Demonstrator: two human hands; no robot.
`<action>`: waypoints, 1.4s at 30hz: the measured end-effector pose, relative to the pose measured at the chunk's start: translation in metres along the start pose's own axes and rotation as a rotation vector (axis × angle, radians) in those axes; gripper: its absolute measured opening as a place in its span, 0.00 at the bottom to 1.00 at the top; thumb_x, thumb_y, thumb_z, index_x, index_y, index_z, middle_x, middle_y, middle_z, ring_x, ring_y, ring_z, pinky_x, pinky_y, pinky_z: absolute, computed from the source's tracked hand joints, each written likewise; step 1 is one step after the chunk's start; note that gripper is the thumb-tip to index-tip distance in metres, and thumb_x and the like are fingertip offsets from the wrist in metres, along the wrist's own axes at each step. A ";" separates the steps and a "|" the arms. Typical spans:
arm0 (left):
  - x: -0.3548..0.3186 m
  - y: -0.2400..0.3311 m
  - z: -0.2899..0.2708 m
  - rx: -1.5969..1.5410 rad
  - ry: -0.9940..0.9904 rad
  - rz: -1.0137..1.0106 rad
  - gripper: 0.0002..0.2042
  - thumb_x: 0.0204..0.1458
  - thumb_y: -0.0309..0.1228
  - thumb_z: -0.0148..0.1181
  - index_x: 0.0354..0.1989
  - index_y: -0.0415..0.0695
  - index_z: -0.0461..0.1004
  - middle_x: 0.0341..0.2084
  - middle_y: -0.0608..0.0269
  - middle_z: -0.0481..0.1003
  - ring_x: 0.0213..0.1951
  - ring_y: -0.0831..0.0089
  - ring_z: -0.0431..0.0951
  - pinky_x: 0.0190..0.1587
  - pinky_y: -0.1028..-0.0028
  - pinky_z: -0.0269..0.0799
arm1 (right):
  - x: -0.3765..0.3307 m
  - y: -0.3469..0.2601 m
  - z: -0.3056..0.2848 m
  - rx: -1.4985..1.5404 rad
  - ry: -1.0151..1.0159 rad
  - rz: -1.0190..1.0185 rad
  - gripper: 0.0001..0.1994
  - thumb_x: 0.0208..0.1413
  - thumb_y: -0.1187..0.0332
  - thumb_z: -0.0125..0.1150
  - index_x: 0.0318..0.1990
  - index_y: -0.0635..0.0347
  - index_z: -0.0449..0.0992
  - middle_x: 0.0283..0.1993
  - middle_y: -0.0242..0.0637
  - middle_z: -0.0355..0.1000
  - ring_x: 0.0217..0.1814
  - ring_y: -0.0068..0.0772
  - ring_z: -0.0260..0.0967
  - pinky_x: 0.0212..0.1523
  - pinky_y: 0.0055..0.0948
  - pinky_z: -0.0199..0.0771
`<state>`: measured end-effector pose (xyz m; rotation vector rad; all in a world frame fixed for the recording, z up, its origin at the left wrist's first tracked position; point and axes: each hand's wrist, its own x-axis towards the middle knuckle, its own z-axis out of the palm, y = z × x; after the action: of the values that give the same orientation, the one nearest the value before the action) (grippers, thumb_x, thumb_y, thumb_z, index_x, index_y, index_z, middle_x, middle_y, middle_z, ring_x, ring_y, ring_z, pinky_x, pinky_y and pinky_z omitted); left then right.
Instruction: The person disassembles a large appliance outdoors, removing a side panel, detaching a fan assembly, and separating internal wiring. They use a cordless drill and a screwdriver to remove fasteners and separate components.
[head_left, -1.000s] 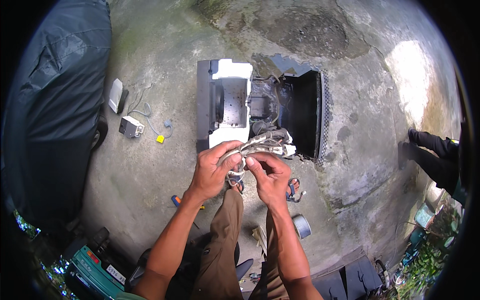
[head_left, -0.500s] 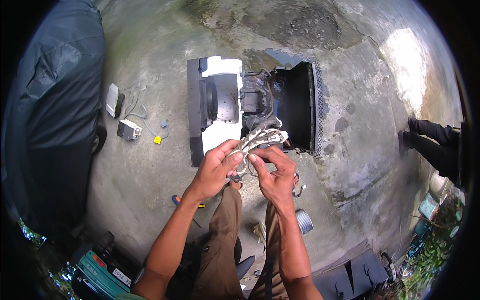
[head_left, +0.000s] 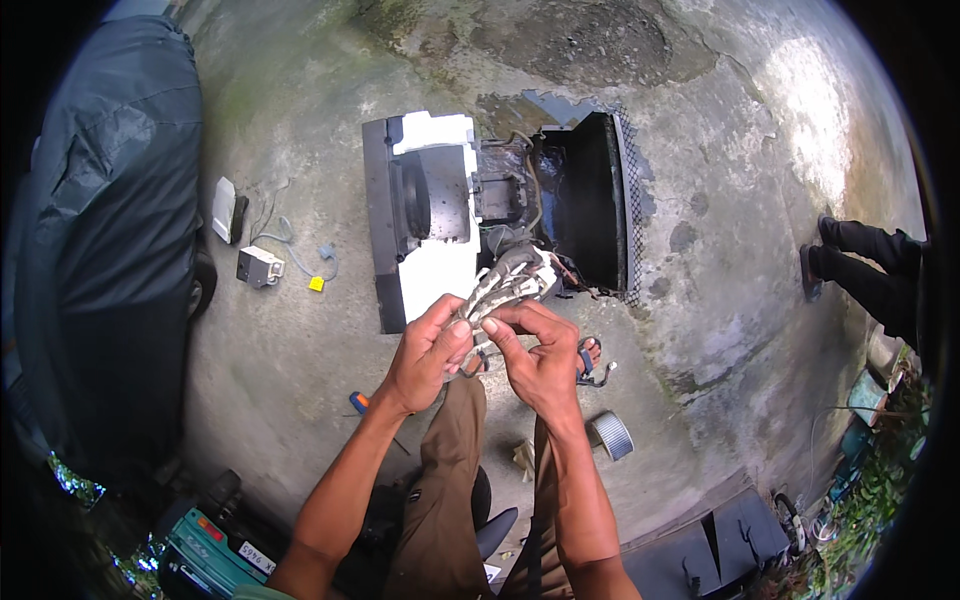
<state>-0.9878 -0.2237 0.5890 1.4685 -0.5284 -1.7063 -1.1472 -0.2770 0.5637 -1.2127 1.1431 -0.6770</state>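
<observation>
A bundled hank of whitish and grey cables (head_left: 513, 284) is gripped between my two hands, over the near edge of an opened appliance. My left hand (head_left: 425, 352) closes round the lower left of the hank, thumb on top. With thumb and fingers pinched, my right hand (head_left: 542, 358) holds the same strands just beside it. Some cable ends dangle under the hands, partly hidden by them. Beyond lies the appliance, with a white foam block (head_left: 438, 275) in a grey casing (head_left: 383, 230), a dark motor part (head_left: 500, 195) and a black open shell (head_left: 582, 205).
Leftward on the concrete lie a small white-and-black box (head_left: 260, 267), a grey cord with a yellow tag (head_left: 317, 284) and a white-and-black piece (head_left: 225, 208). A screwdriver (head_left: 360, 402) and a ribbed blower wheel (head_left: 611, 435) flank my legs. A covered vehicle (head_left: 115, 250) stands left; another person's legs (head_left: 865, 265) show right.
My right hand has moved slightly left, nearer my left hand. The cable hank has shifted a little left with both hands, which keep their hold. The view has shifted slightly.
</observation>
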 end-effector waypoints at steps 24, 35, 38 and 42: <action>0.011 -0.005 0.013 0.487 0.194 0.272 0.20 0.68 0.44 0.42 0.45 0.36 0.69 0.24 0.71 0.66 0.25 0.83 0.62 0.27 0.77 0.59 | -0.009 -0.001 0.015 -0.006 0.217 -0.266 0.08 0.53 0.82 0.66 0.41 0.67 0.81 0.35 0.41 0.77 0.34 0.30 0.75 0.36 0.26 0.74; 0.023 -0.007 0.005 0.147 0.098 0.108 0.24 0.69 0.53 0.43 0.42 0.40 0.70 0.19 0.75 0.60 0.22 0.88 0.58 0.23 0.83 0.53 | 0.008 0.010 0.009 -0.024 0.187 -0.214 0.05 0.53 0.81 0.64 0.38 0.67 0.80 0.35 0.41 0.76 0.33 0.36 0.75 0.36 0.30 0.74; 0.024 -0.005 0.001 0.079 0.090 0.061 0.25 0.68 0.54 0.43 0.42 0.40 0.70 0.19 0.75 0.61 0.21 0.88 0.58 0.23 0.83 0.53 | 0.009 0.011 0.010 -0.058 0.168 -0.224 0.06 0.53 0.80 0.65 0.38 0.66 0.79 0.36 0.41 0.75 0.36 0.37 0.74 0.36 0.31 0.73; 0.023 -0.006 0.004 0.163 0.180 0.138 0.24 0.69 0.52 0.45 0.44 0.40 0.69 0.18 0.75 0.61 0.21 0.88 0.59 0.23 0.83 0.53 | 0.008 0.009 0.015 -0.157 0.202 -0.302 0.06 0.53 0.78 0.66 0.39 0.65 0.79 0.37 0.40 0.75 0.39 0.39 0.74 0.36 0.33 0.72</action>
<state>-0.9936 -0.2386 0.5716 1.6433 -0.6669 -1.4358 -1.1320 -0.2764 0.5519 -1.4947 1.2083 -0.9686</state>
